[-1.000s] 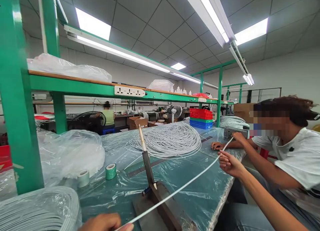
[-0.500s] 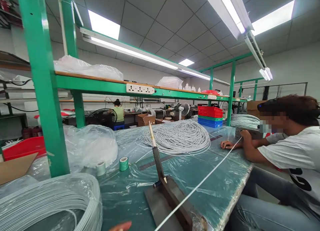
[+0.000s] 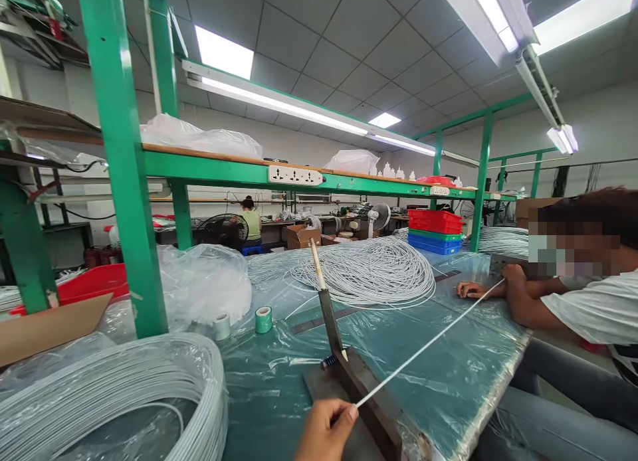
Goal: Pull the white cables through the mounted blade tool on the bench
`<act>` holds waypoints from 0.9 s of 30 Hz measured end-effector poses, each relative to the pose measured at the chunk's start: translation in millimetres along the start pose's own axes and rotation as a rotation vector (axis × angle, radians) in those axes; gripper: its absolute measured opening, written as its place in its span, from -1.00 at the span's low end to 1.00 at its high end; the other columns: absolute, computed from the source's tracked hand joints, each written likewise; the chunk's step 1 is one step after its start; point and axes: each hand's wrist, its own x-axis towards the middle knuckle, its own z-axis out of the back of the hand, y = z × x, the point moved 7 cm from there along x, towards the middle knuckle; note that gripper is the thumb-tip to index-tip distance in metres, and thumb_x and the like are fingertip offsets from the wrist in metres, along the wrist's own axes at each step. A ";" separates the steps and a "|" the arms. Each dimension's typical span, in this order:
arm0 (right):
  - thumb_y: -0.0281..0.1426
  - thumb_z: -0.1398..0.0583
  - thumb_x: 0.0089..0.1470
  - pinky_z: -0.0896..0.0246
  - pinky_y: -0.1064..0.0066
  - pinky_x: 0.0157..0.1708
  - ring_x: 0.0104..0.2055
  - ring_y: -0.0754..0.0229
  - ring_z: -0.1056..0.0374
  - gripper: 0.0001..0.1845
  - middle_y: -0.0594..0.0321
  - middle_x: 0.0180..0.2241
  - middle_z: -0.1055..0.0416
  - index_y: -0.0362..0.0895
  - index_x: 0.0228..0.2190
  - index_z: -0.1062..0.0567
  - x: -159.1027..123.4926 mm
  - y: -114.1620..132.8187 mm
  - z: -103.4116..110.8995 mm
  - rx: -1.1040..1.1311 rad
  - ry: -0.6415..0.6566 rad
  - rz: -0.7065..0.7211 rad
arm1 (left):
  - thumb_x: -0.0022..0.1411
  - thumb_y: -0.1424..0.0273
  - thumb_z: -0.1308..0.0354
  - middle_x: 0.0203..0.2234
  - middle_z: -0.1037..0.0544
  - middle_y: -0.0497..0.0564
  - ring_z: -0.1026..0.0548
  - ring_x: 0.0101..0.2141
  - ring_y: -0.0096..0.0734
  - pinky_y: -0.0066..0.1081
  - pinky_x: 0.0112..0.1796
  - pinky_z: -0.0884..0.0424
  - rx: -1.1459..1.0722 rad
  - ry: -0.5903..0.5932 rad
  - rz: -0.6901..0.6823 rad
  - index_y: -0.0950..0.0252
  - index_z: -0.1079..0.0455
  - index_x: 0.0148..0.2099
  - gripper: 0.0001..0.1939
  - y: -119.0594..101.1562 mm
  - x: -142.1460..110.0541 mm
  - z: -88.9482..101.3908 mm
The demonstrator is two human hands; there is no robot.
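My left hand (image 3: pixel 325 429) is at the bottom edge, its fingers pinched on the end of a thin white cable (image 3: pixel 428 343). The cable runs taut up and to the right, to the hands of a co-worker (image 3: pixel 513 279) seated at the table's right side. It passes over the base of a lever cutter (image 3: pixel 369 398), whose blade arm (image 3: pixel 329 318) stands raised. My right hand is out of view.
A big coil of white cable (image 3: pixel 371 272) lies mid-table on the green, plastic-covered table (image 3: pixel 448 381). Another wrapped coil (image 3: pixel 114 401) sits front left. Two tape rolls (image 3: pixel 263 319) stand near a green post (image 3: pixel 134 202). Red and blue bins (image 3: pixel 434 230) are behind.
The view has swung left. My right hand, which held the cable beside the co-worker, has left the frame. My left hand has shifted right, up to the cutter base, still on the cable.
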 end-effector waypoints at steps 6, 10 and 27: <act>-0.12 -0.07 -0.03 -0.18 0.54 -0.62 -0.57 0.35 -0.29 -0.63 0.30 -0.53 -0.35 -0.11 -0.27 -0.39 -7.8 12.5 -5.9 0.074 -0.007 -0.072 | -0.17 -0.05 -0.01 -0.73 -0.28 -0.09 -0.24 -0.59 -0.44 -0.46 -0.53 -0.12 -0.297 -0.068 -0.010 0.35 -0.33 -0.64 -0.49 34.4 16.2 -8.2; -0.19 -0.07 0.00 -0.06 0.58 -0.71 -0.72 0.37 -0.21 -0.66 0.33 -0.70 -0.31 -0.16 -0.25 -0.34 24.0 37.9 82.9 0.091 -0.340 -0.130 | -0.19 -0.09 0.00 -0.77 -0.03 -0.19 -0.04 -0.65 -0.55 -0.48 -0.58 0.06 -0.337 -0.169 0.010 0.28 -0.13 -0.72 -0.49 35.7 18.4 -8.9; 0.02 0.36 0.03 0.20 0.68 -0.78 -0.79 0.49 0.26 -0.38 0.44 -0.74 0.03 -0.18 -0.51 -0.19 156.6 22.0 204.1 0.464 -0.474 -0.313 | -0.30 -0.13 -0.04 -0.81 -0.07 -0.16 -0.04 -0.67 -0.54 -0.48 -0.59 0.08 -0.406 -0.202 0.077 0.28 -0.17 -0.76 -0.47 49.6 28.4 -14.1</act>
